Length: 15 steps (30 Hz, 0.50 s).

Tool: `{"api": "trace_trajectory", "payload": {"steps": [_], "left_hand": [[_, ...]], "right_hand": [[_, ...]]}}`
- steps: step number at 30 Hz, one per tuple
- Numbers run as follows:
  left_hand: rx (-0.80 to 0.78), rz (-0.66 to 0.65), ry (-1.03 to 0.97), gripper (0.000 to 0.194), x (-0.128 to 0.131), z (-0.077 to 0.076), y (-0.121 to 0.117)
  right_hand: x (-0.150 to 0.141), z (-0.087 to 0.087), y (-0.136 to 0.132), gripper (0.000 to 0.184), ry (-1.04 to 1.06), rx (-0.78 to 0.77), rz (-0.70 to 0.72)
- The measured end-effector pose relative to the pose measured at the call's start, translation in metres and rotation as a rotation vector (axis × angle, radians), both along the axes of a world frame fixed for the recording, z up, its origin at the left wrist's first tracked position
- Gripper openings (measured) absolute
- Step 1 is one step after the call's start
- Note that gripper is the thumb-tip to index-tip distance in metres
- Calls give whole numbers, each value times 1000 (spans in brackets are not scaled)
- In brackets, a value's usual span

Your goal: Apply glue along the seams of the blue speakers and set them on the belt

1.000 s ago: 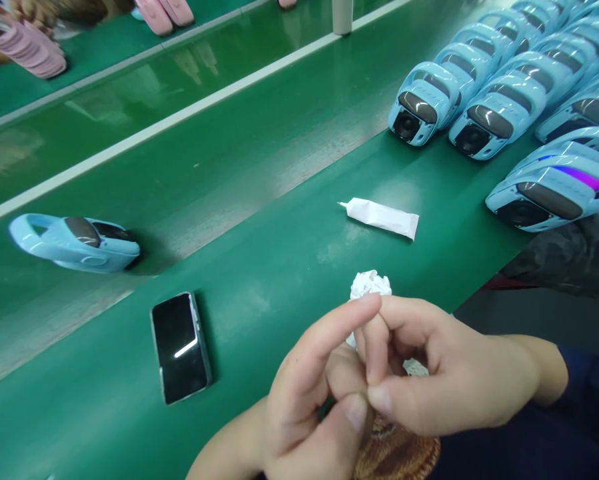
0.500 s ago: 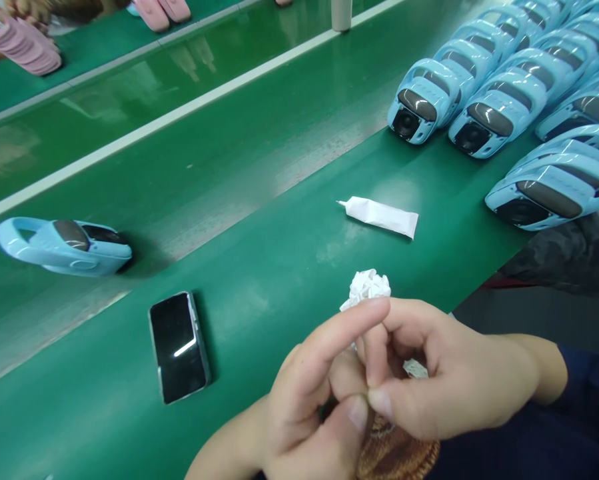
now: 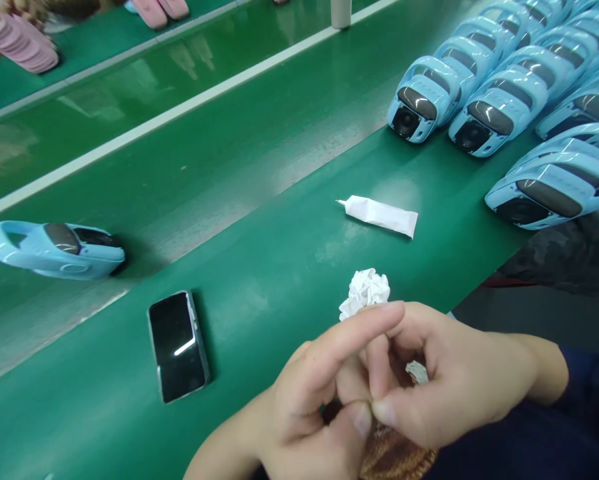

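My left hand (image 3: 319,407) and my right hand (image 3: 444,380) meet at the lower middle of the view, thumb tips touching. The fingers of both are curled and pinched together; whatever lies between them is hidden or too small to name. Below them, partly covered, is a brown, fuzzy, woven-looking thing (image 3: 396,453). Just beyond the fingers sits a crumpled heap of white paper or tape pieces (image 3: 365,290). A white squeeze tube (image 3: 382,215) with a thin nozzle lies farther back on the green table (image 3: 259,267).
A smartphone (image 3: 178,347) lies face up at left. One light-blue handled device (image 3: 54,248) rests on the green belt (image 3: 219,180) beyond. Rows of similar blue devices (image 3: 472,130) fill the upper right. Across the belt are stacked pink parts (image 3: 22,43) near another person's hands.
The lone blue device on the belt has shifted slightly left. My hands remain pinched together, with the left moved a little to the right.
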<state>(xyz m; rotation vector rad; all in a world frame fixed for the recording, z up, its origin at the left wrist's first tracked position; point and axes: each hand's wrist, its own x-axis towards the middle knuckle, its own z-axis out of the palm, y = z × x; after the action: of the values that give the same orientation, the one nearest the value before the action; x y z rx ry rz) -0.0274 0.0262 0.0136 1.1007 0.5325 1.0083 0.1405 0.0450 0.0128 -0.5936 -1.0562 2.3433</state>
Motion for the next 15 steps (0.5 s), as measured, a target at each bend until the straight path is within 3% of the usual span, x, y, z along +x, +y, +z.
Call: {"api": "trace_trajectory", "payload": {"steps": [9,15], "left_hand": [[-145,-112,-349,52,9,-3,-3],[-114,-80,-287,53,9,-6,-3]], "right_hand": [[-2,-10,-3,18,120,40,-32],[-3,-7,0,19,119,33,-23]]}}
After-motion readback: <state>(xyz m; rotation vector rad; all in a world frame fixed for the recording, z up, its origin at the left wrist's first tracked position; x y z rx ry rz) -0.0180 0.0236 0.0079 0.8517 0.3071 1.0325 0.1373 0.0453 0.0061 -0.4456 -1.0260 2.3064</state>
